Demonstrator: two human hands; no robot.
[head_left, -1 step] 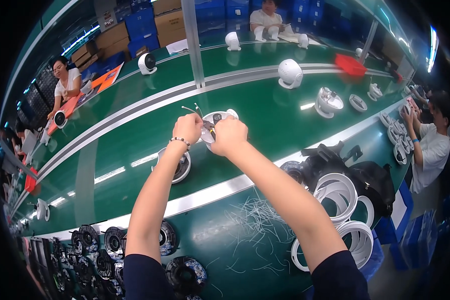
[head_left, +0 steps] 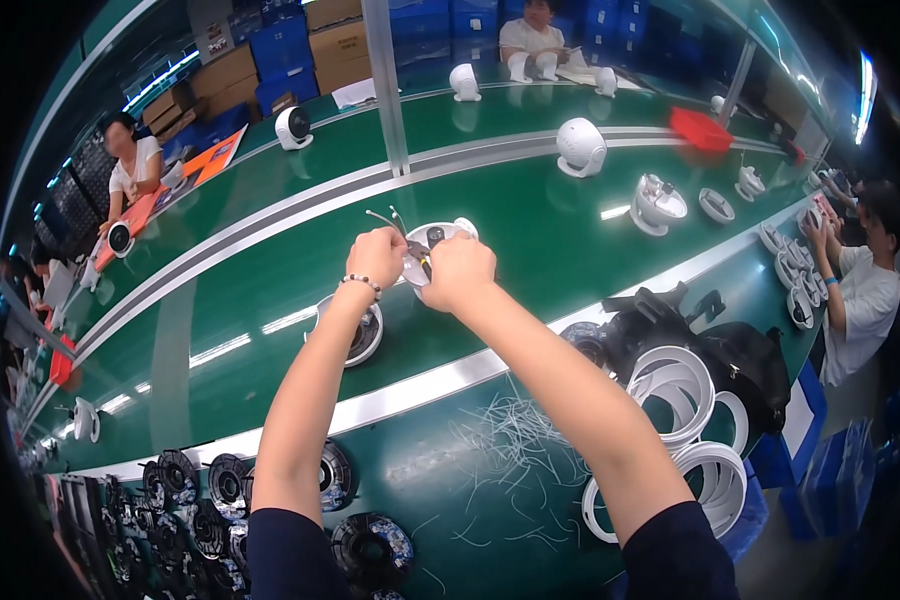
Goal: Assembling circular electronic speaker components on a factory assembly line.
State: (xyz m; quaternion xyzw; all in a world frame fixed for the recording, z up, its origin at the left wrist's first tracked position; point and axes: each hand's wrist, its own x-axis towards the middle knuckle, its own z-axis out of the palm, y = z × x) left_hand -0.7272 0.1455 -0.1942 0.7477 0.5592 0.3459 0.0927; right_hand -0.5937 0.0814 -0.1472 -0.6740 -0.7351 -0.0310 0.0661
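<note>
Over the green conveyor belt, my left hand [head_left: 375,257] is closed in a pinch at the wires [head_left: 381,218], whose ends stick up past its fingers. My right hand [head_left: 461,271] is wrapped round dark pliers with a touch of yellow [head_left: 419,252]; their jaws are partly hidden between my hands. Both hands are at a white rounded housing [head_left: 466,228] with dark parts inside, largely covered by my fingers. Closer to me, another open white housing [head_left: 368,345] with a dark inside sits on the belt, partly behind my left forearm.
Thin white plastic strips [head_left: 515,440] lie scattered on the near ledge. White rings [head_left: 675,395] and black parts [head_left: 660,335] are piled right, black round units [head_left: 370,545] left. More white housings [head_left: 658,205] stand on the belt. A metal post [head_left: 385,90] rises beyond. Co-workers sit around.
</note>
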